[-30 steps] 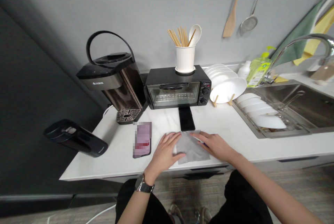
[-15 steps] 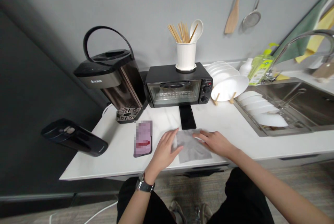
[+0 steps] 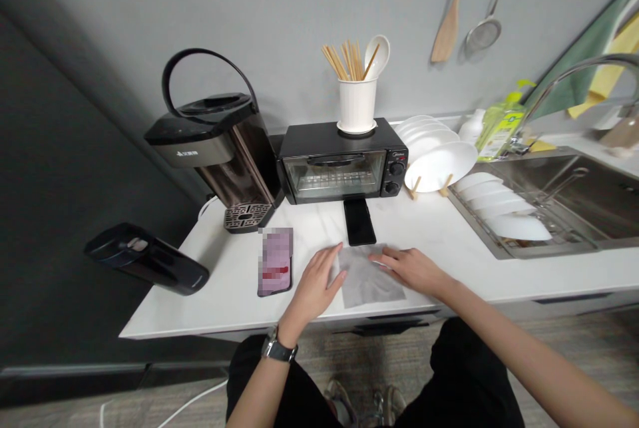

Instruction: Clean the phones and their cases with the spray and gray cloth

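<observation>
A thin grey sheet (image 3: pixel 369 281), perhaps cloth or paper, lies flat on the white counter near its front edge. My left hand (image 3: pixel 317 281) rests at the sheet's left edge, fingers stretched out and thumb apart. At the upper right part of the sheet lies my right hand (image 3: pixel 407 269), its fingers extended over the surface and holding nothing that I can see. Just beyond the sheet is a black phone (image 3: pixel 359 221), face up. Left of my left hand sits another phone (image 3: pixel 275 261) with a purplish, blurred-out screen.
A black toaster oven (image 3: pixel 344 162) stands behind, bearing a white holder (image 3: pixel 357 105) of chopsticks and a spoon. To the left are a water dispenser (image 3: pixel 214 155) and a dark flask (image 3: pixel 147 258). White plates (image 3: pixel 442 167) stand racked beside the sink (image 3: pixel 589 205).
The view has shifted very slightly. My left thumb has moved a little to the left; both hands otherwise stay at the sheet.
</observation>
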Demonstrator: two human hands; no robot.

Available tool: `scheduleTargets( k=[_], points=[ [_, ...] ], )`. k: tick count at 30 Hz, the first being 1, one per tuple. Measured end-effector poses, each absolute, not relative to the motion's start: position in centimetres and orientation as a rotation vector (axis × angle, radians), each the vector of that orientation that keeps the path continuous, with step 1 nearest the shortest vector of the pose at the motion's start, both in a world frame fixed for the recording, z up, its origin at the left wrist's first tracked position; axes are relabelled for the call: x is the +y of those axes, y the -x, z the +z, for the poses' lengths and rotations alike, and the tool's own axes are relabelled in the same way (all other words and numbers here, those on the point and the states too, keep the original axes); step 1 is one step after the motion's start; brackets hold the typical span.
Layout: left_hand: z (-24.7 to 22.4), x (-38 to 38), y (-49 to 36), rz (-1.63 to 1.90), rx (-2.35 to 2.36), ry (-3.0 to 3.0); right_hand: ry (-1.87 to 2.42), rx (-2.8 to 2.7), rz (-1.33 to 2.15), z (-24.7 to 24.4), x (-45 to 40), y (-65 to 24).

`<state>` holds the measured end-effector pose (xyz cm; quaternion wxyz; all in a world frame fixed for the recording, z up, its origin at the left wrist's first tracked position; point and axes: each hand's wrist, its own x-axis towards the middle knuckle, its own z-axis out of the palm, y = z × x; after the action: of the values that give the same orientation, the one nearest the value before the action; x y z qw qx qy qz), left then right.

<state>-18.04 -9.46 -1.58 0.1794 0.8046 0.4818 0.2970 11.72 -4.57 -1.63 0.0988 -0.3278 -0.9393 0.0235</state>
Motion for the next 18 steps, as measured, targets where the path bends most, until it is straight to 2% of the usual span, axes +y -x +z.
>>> scheduleTargets(
  k=[18],
  points=[
    [-1.61, -9.39, 18.15, 0.865, 1.376, -2.249, 0.954, -2.801, -0.009, -2.26, -4.13, -12.13]
  ],
)
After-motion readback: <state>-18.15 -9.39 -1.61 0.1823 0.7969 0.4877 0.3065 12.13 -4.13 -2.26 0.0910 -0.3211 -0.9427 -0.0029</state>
